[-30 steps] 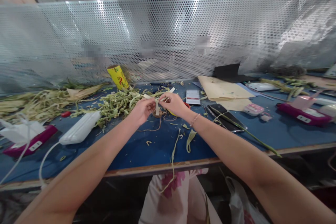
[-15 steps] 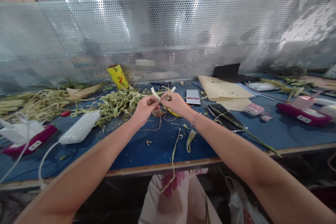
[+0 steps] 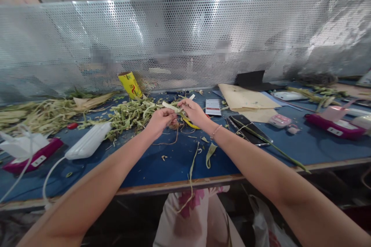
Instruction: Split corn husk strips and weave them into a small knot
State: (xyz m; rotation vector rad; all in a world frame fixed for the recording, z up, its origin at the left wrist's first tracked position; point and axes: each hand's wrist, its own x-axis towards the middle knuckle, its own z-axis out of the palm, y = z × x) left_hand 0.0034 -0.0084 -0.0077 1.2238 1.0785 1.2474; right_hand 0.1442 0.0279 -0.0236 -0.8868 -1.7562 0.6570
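Note:
My left hand is closed in a pinch over the middle of the blue table, gripping a pale leaf strip. Just right of it, my right hand curls its fingers and thumb at the same strip. One pale end points left above the left hand; another pale end shows behind the right fingers. Fingertips partly hide where the strip is held. Under the hands lie a small brown bundle of twine and something yellow. To the left is a heap of cut green leaf strips.
A yellow tube leans near the perforated metal screen. At left are a white power bank and a purple power strip. Right of my arm lie a dark phone, brown paper and a pink case.
The left end of the pale strip has swung lower and further left. My right fingers have lifted and opened slightly from the left fingertips, uncovering more of the yellow thing.

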